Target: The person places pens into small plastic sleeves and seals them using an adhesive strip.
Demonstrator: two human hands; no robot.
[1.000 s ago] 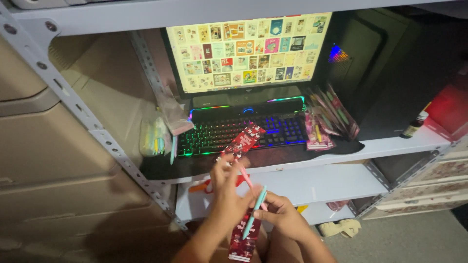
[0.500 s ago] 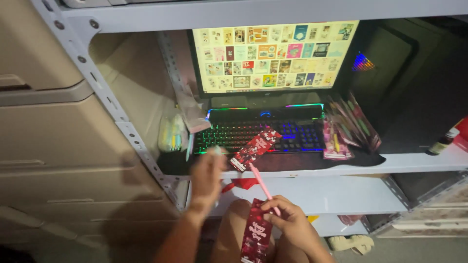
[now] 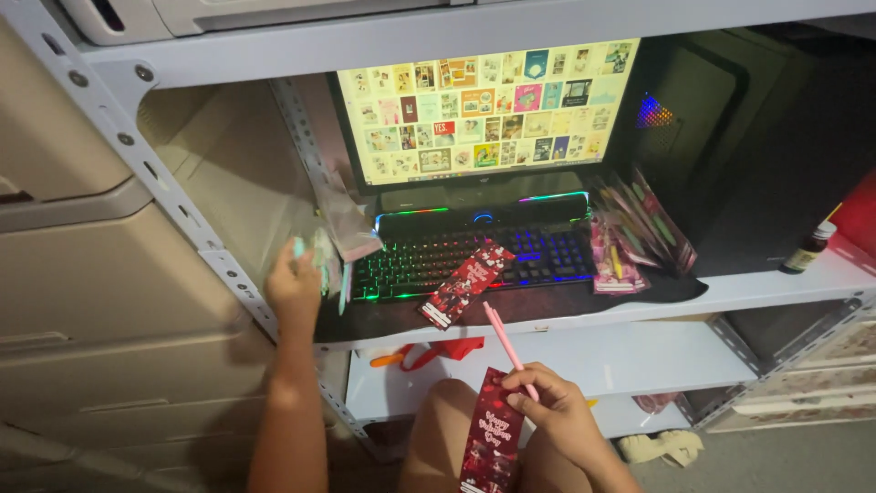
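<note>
Two hands have parted: the left hand (image 3: pixel 294 285) has reached up to the shelf's left end and now closes on clear sleeves (image 3: pixel 321 260), while the right hand (image 3: pixel 557 415) grips a pink pen (image 3: pixel 507 347) and red card (image 3: pixel 493 429) above the lap.

The keyboard (image 3: pixel 474 256) is glowing in rainbow bands: green at the left, red in the middle, blue at the right. The screen (image 3: pixel 484 110) is showing pale yellow with many small coloured tiles. The pen (image 3: pixel 506 340) is pink. The card (image 3: pixel 491 429) is dark red with hearts and pale lettering. The shelf (image 3: pixel 639 351) is looking pale grey-white.
</note>
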